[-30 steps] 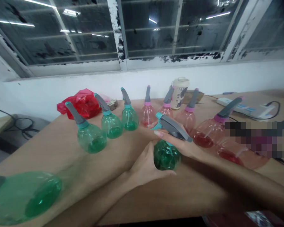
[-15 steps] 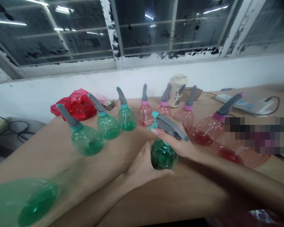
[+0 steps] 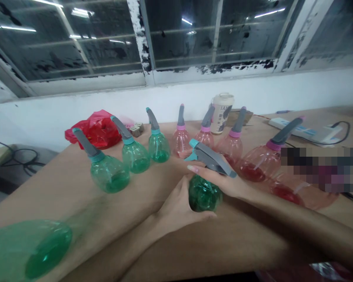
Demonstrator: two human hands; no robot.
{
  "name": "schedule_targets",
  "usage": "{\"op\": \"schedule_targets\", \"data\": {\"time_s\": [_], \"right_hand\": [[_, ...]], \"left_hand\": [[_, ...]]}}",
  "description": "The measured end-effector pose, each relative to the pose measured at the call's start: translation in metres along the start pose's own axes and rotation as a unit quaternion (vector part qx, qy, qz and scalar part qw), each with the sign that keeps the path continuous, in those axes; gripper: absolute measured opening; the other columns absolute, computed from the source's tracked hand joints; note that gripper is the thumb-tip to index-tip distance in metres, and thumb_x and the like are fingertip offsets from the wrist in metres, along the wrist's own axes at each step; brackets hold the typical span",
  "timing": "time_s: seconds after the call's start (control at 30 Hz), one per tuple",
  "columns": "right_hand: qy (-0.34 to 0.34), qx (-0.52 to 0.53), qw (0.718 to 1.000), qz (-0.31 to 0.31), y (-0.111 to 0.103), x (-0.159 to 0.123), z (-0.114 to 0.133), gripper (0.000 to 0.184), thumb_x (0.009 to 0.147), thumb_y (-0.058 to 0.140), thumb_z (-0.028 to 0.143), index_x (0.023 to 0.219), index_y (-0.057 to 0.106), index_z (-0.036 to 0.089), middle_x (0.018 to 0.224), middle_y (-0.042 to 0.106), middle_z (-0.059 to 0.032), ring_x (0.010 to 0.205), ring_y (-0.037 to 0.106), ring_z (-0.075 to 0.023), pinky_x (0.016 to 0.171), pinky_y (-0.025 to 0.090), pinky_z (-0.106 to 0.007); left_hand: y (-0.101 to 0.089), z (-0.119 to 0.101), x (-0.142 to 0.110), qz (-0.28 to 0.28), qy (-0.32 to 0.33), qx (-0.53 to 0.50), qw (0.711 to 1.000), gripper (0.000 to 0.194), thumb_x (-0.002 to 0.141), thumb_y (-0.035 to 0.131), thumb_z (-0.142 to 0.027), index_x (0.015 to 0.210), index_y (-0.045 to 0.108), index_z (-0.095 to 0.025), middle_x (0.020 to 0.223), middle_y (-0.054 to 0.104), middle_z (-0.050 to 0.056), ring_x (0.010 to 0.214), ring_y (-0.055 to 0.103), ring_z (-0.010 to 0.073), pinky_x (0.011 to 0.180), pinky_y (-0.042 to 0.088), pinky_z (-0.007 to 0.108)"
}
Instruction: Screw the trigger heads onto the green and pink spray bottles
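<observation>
In the middle of the head view is a green spray bottle [image 3: 204, 196] with a grey and teal spray head [image 3: 211, 158]. My left hand [image 3: 176, 201] is closed around the left side of the bottle's round body, thumb along its near side. My right hand [image 3: 220, 178] wraps the neck and spray head, with its fingers by the teal trigger. Several green spray bottles [image 3: 109, 174] stand to the left. Pink spray bottles [image 3: 254, 164] stand behind and to the right of my right hand. Another green bottle [image 3: 26, 246] is cut off at the lower left.
On the wooden table [image 3: 153, 182] lie a red plastic bag [image 3: 95, 131], small beige blocks [image 3: 137, 129] and a white power strip [image 3: 306, 131] with a cord. A lidded paper cup [image 3: 222, 113] stands by the wall. Black cables [image 3: 26, 160] hang at the left.
The view has shifted very slightly. My right fingers have moved a little at the trigger; both hands stay on the same green spray bottle.
</observation>
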State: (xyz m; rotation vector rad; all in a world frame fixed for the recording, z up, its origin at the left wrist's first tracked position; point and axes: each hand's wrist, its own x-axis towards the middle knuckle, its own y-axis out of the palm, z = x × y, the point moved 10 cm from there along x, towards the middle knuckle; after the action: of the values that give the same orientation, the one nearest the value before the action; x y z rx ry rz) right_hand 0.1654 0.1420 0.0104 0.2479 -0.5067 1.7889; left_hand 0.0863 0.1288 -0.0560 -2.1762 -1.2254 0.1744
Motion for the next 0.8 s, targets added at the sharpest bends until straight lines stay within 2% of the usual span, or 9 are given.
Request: {"op": "schedule_targets", "data": {"time_s": [0.17, 0.4, 0.5, 0.57, 0.67, 0.8], "right_hand": [[0.018, 0.014, 1.0, 0.017, 0.002, 0.0, 0.001, 0.025, 0.082, 0.061, 0.037, 0.105, 0.06, 0.026, 0.098, 0.067, -0.001, 0.063, 0.059, -0.0122, 0.067, 0.051, -0.031], [0.004, -0.003, 1.0, 0.003, 0.001, 0.0, 0.0, 0.027, 0.082, 0.061, 0.037, 0.107, 0.06, 0.027, 0.1, 0.067, -0.0008, 0.064, 0.06, -0.0122, 0.068, 0.052, -0.031], [-0.014, -0.016, 1.0, -0.005, -0.001, 0.001, 0.002, 0.028, 0.082, 0.061, 0.037, 0.108, 0.06, 0.026, 0.1, 0.067, -0.0009, 0.071, 0.062, -0.0139, 0.072, 0.051, -0.032], [-0.026, -0.027, 0.999, -0.009, -0.001, 0.002, 0.006, 0.022, 0.082, 0.061, 0.036, 0.102, 0.06, 0.026, 0.099, 0.066, -0.0005, 0.074, 0.062, -0.0146, 0.07, 0.05, -0.031], [-0.034, -0.068, 0.997, -0.024, -0.004, 0.002, 0.012, 0.012, 0.085, 0.057, 0.037, 0.088, 0.06, 0.025, 0.081, 0.064, 0.0014, 0.066, 0.057, -0.013, 0.062, 0.048, -0.029], [-0.049, -0.11, 0.991, -0.052, -0.009, -0.002, 0.021, 0.025, 0.086, 0.055, 0.035, 0.065, 0.051, 0.022, 0.061, 0.05, 0.0042, 0.055, 0.048, -0.0101, 0.053, 0.042, -0.026]], "left_hand": [[0.003, -0.005, 0.0, 0.016, 0.028, 0.023, 0.999, 0.098, 0.06, 0.077, -0.05, 0.139, 0.026, -0.023, 0.14, 0.04, 0.014, 0.131, 0.035, 0.037, 0.104, 0.035, 0.054], [0.005, 0.004, 0.0, 0.024, 0.003, 0.012, 1.0, 0.096, 0.059, 0.074, -0.054, 0.138, 0.027, -0.025, 0.136, 0.045, 0.013, 0.127, 0.04, 0.0403, 0.1, 0.039, 0.057], [0.004, 0.004, 0.0, 0.025, 0.001, 0.008, 1.0, 0.098, 0.058, 0.075, -0.053, 0.138, 0.027, -0.024, 0.136, 0.044, 0.014, 0.127, 0.04, 0.0408, 0.099, 0.039, 0.059], [0.004, 0.003, 0.0, 0.025, 0.002, 0.006, 1.0, 0.097, 0.059, 0.075, -0.053, 0.138, 0.028, -0.025, 0.137, 0.043, 0.013, 0.128, 0.038, 0.0405, 0.101, 0.037, 0.059], [0.005, 0.002, 0.0, 0.024, 0.002, 0.005, 1.0, 0.096, 0.058, 0.076, -0.052, 0.137, 0.029, -0.024, 0.138, 0.043, 0.013, 0.129, 0.038, 0.0402, 0.102, 0.036, 0.059], [0.006, -0.001, -0.001, 0.016, 0.002, 0.014, 1.0, 0.099, 0.055, 0.08, -0.048, 0.136, 0.03, -0.023, 0.139, 0.041, 0.015, 0.129, 0.036, 0.0404, 0.105, 0.03, 0.061]]}}
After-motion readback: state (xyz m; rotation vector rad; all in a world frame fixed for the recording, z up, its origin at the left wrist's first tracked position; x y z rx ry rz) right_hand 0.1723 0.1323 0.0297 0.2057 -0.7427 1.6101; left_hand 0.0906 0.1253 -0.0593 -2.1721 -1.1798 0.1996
